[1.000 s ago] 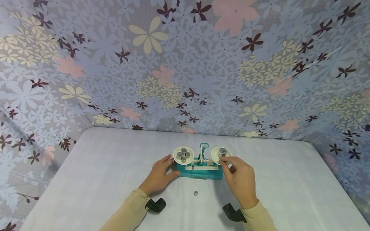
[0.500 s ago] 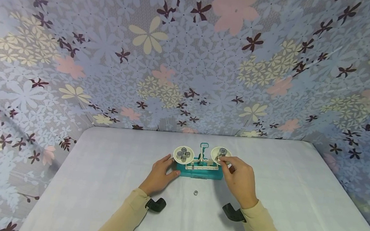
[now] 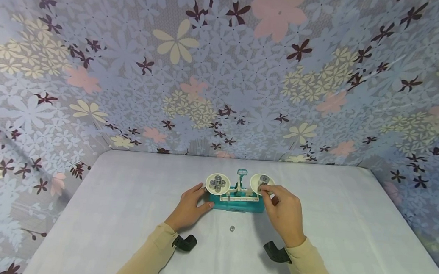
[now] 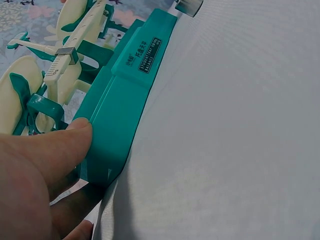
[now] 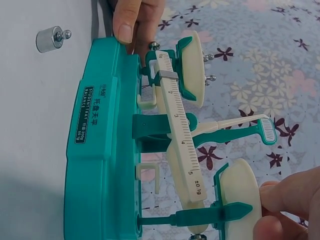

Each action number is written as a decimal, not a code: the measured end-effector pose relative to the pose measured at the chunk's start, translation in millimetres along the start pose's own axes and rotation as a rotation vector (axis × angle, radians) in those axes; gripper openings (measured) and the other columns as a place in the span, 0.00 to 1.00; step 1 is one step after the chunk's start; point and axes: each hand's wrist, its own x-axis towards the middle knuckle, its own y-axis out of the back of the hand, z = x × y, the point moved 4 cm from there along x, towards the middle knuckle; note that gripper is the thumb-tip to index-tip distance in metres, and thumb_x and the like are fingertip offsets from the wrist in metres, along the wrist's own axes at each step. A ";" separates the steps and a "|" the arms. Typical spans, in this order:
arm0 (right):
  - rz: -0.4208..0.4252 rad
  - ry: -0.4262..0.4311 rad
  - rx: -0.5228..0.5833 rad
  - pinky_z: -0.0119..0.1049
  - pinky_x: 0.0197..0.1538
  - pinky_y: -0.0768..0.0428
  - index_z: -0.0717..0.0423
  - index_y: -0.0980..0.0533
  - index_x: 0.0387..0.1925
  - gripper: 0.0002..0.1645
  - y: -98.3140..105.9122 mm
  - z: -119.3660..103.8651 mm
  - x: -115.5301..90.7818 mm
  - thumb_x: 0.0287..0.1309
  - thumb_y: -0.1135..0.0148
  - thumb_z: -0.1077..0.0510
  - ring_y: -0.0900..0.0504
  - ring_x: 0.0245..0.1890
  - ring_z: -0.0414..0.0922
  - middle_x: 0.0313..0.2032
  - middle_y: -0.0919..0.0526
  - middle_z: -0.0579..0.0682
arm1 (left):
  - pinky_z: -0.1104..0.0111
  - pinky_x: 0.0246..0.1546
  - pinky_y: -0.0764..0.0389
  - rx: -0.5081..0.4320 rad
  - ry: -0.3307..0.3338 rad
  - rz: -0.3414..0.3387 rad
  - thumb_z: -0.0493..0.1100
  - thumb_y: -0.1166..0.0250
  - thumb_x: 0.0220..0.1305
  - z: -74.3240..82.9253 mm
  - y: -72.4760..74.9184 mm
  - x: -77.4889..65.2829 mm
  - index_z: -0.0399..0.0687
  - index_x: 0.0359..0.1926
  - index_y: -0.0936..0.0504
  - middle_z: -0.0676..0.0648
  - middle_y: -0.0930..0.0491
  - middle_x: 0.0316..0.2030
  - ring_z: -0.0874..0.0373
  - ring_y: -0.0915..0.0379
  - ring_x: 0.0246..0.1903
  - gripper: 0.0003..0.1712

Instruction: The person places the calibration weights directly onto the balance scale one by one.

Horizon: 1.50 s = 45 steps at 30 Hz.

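Note:
A teal tray balance (image 3: pixel 245 206) with two cream pans stands on the table. My left hand (image 3: pixel 188 209) grips the left end of its base, thumb in front and fingers round behind, as the left wrist view shows. Several metal weights (image 3: pixel 218 182) stand in the left pan (image 3: pixel 207 189). My right hand (image 3: pixel 286 214) has thumb and fingers pinched together over the right pan (image 3: pixel 253 182), on a small metal weight partly hidden by the fingertips. Behind it in that pan is another metal weight (image 3: pixel 264 179). The slider (image 5: pixel 167 75) sits near the low end of the scale beam (image 5: pixel 175 115).
A loose metal weight (image 3: pixel 232 228) stands on the white-covered table (image 3: pixel 122 215) in front of the base. A flowered cloth (image 3: pixel 222 90) rises behind the table and at both sides. Black wrist mounts (image 3: pixel 185 243) jut inward from the sleeves.

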 end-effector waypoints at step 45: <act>-0.287 -0.122 0.242 0.29 0.20 0.29 0.54 0.14 0.42 0.12 -21.0 -21.9 -11.8 0.55 0.27 0.67 0.33 0.17 0.32 0.26 0.19 0.39 | 0.40 0.71 0.45 0.016 0.000 0.001 0.54 0.37 0.71 -3.0 -1.6 2.7 0.38 0.71 0.31 0.34 0.40 0.73 0.35 0.48 0.73 0.36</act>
